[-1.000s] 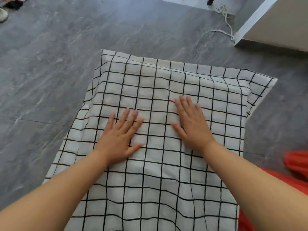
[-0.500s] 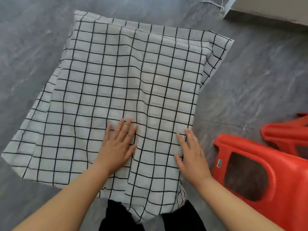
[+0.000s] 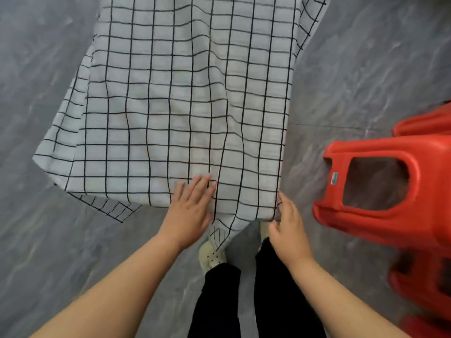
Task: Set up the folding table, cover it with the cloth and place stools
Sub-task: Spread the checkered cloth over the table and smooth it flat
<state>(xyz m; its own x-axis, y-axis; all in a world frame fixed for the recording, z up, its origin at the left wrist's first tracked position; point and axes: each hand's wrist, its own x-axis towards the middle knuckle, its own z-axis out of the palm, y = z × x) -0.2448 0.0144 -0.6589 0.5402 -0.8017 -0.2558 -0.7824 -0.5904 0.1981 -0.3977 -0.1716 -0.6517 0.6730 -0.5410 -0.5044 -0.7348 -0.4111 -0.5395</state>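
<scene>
Covering the worktop, the checked cloth hangs over its near edge. The left hand lies flat on it, fingers straight and together. The right hand curls over the near right corner; a pinch cannot be confirmed. Red stools stand just beside it.

The cloth is matt woven fabric; the red stools are smooth, slightly glossy plastic; the floor looks like polished stone.
</scene>
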